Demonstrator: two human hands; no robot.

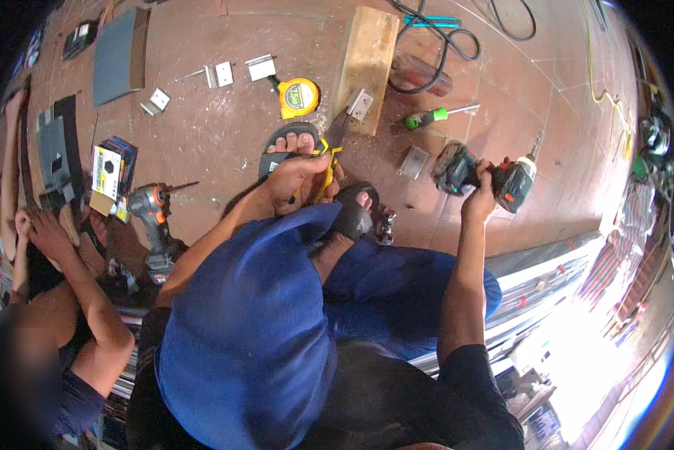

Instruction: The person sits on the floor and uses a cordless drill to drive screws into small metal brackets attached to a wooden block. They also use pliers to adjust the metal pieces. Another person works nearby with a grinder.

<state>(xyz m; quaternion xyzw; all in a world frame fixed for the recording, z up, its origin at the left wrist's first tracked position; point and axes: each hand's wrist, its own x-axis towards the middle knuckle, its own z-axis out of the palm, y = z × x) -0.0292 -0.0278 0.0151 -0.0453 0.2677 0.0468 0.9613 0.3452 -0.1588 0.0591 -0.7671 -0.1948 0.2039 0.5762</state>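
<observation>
The bracket [361, 106] lay on the near end of the wood block [368, 52], just beyond the nose of the pliers [327, 178]. From the left grip [298, 178] it was ahead and a little to the right; that grip was clearly the nearer one. The pliers' long axis ran from the fist forward and slightly right to the bracket, much as the block's own length ran away from the person across the floor [239, 45].

The relation that seemed to count most was the drill's heading: the drill [513, 186] was well to the right of the bracket, its battery end toward the block and its bit [536, 145] aimed forward and right, away from the bracket. The screwdriver [427, 118] lay between them, apart from both.

The left grip was closed round the yellow handles; the pliers' jaws met the bracket's near edge, though how firmly they pinched it could not be told. The right grip [481, 196] was wrapped round the drill's handle; whether a finger pressed the trigger was too small to tell.
</observation>
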